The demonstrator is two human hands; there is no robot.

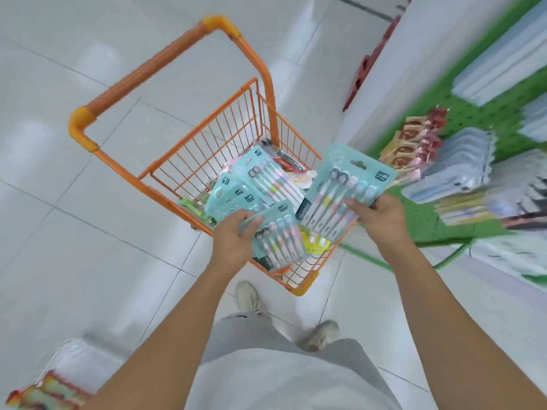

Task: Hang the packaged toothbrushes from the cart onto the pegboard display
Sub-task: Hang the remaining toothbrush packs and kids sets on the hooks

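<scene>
From the head view, an orange wire cart (207,137) stands on a pale tiled floor (74,217), its tall handle (142,72) rising on the far side from the person, whose two shoes (248,297) show below the basket's near corner. To the right, a green pegboard display (473,113) carries hanging goods, blurred: reddish packets (414,140) and stacks of pale blue and white packages (461,173); these hang near the right hand and crowd the board. A white shelf end (384,84) stands between the cart and the pegboard. Inside the basket lie several teal toothbrush packs (260,176), overlapping at angles, on top of other mixed items too jumbled to name, including something yellow (313,244) and something green (195,205). The left hand (233,235) grips one toothbrush pack (278,241) by its upper edge, low over the basket's near side. The right hand (379,217) holds another raised pack (343,187), fingers curled over its front, lifted above the basket's right rim with its hang tab pointing up towards the display.
</scene>
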